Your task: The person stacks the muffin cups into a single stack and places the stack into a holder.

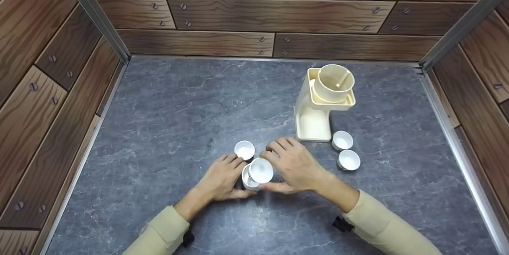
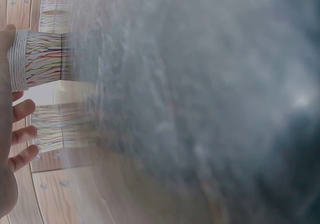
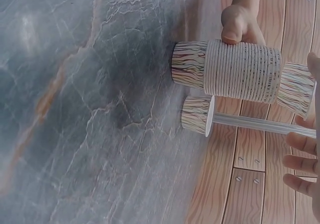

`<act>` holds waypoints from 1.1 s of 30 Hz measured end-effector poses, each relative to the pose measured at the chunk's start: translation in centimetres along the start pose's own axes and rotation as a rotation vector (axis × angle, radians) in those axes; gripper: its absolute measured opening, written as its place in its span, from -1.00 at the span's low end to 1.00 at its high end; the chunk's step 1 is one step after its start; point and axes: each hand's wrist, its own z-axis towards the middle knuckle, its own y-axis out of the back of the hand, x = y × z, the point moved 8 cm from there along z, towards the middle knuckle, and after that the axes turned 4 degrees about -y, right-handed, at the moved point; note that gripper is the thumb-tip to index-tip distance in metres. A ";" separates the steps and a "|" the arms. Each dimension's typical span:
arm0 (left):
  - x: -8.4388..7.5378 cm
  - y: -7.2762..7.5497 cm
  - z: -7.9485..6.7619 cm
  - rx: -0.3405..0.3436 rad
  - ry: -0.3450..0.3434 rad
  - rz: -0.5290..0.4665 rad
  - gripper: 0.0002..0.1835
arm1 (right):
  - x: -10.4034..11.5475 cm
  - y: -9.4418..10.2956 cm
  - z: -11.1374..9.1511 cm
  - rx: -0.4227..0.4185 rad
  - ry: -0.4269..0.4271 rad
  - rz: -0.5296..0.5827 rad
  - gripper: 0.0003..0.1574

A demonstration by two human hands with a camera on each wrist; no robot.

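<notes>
Both hands work around a stack of small white paper baking cups (image 1: 249, 179) with coloured wavy lines, standing upright on the table. My left hand (image 1: 224, 178) grips the stack from the left, its thumb at the near side. In the right wrist view, many nested rims show along the stack (image 3: 242, 71). Above and slightly right of it, a single baking cup (image 1: 261, 170) is pinched between the thumb and fingers of my right hand (image 1: 296, 165). That cup (image 3: 296, 89) tilts slightly, rim upward. Just behind my left fingertips sits another baking cup (image 1: 244, 150).
A cream plastic stand (image 1: 314, 123) with a round container (image 1: 333, 84) on top, a thin stick inside it, is at the back right. Beside its base are two baking cups, one farther (image 1: 342, 140) and one nearer (image 1: 349, 160). Wood-patterned walls (image 1: 222, 14) border the table.
</notes>
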 end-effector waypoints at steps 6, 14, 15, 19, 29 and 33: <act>0.1 0.1 0.0 -0.007 0.007 -0.003 -0.20 | 0.2 -0.3 0.0 -0.004 0.004 0.004 -0.07; 0.1 -0.1 0.0 0.008 0.020 -0.003 -0.16 | 0.4 -0.7 0.1 -0.002 0.013 0.004 -0.07; 0.1 -0.1 0.0 0.013 0.022 -0.003 -0.15 | 0.4 -0.8 0.1 0.002 0.012 0.003 -0.06; 0.1 -0.2 0.0 0.034 0.026 -0.001 -0.14 | 0.5 -1.1 0.2 0.026 0.006 0.004 -0.07; 0.2 -0.3 0.0 0.042 0.023 0.004 -0.11 | 0.8 -1.6 0.5 0.054 0.011 -0.004 -0.09; 0.1 -0.3 0.0 0.026 0.020 -0.003 -0.13 | 0.9 -2.0 0.4 0.076 0.009 -0.011 -0.07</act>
